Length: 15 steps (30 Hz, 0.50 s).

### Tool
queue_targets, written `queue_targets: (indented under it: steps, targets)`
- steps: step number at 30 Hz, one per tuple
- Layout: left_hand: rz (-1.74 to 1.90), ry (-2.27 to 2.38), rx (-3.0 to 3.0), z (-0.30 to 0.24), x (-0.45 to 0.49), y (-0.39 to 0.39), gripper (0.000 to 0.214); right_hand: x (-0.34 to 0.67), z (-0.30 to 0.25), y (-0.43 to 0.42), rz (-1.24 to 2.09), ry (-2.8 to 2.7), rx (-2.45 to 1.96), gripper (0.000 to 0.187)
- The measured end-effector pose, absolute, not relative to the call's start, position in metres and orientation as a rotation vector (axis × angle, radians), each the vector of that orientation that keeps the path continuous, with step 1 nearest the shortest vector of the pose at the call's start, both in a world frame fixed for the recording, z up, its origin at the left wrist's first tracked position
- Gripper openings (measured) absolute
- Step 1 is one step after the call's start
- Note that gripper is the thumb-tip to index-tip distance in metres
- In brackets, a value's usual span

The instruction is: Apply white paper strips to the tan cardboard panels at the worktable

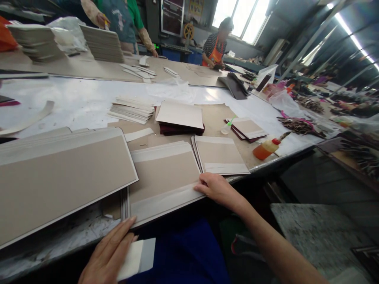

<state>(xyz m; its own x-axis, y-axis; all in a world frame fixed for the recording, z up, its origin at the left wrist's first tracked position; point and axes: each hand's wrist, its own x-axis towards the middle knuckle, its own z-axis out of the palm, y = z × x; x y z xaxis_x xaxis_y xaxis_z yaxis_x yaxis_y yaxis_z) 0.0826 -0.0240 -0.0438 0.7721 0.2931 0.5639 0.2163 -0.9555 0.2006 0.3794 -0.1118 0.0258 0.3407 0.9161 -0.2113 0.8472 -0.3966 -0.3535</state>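
A beige panel with pale strips along two edges (166,177) lies on top of a small fanned stack at the table's near edge. My right hand (217,191) is closed on its right near corner, thumb on top and the other fingers out of sight. At the left near corner, the fingertips of my left hand (111,250) touch the panel's edge. That hand also holds a short white strip (139,256) against its palm, the strip's end sticking out to the right. A larger beige panel (65,177) overlaps the stack from the left.
Smaller panels (222,154) sit to the right, near a bottle of orange liquid (266,149). Behind are a panel pile (180,114), white strips (133,108) and a small green-tipped bottle (226,127). Two people work across the table, one in an orange apron (217,51).
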Motion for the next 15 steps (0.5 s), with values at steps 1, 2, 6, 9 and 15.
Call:
queue_targets:
  steps: [1, 2, 6, 9, 15]
  targets:
    - [0.934, 0.397, 2.848, -0.0447, 0.0822, -0.0231, 0.022, 0.3792, 0.0253, -0.1122, 0.561, -1.607, -2.418, 0.019]
    - [0.934, 0.382, 2.859, -0.0456, 0.0819, -0.0222, 0.023, 0.3789, 0.0251, -0.1125, 0.561, -1.604, -2.419, 0.018]
    - [0.953, 0.319, 2.893, -0.0483, 0.0803, -0.0192, 0.025, 0.3777, 0.0263, -0.1129, 0.58, -1.596, -2.43, 0.017]
    - [0.94, 0.308, 2.887, -0.0505, 0.0788, -0.0183, 0.027, 0.3775, 0.0264, -0.1133, 0.575, -1.605, -2.419, 0.016]
    - [0.913, 0.302, 2.852, -0.0539, 0.076, -0.0179, 0.028, 0.3785, 0.0218, -0.1152, 0.551, -1.565, -2.361, 0.017]
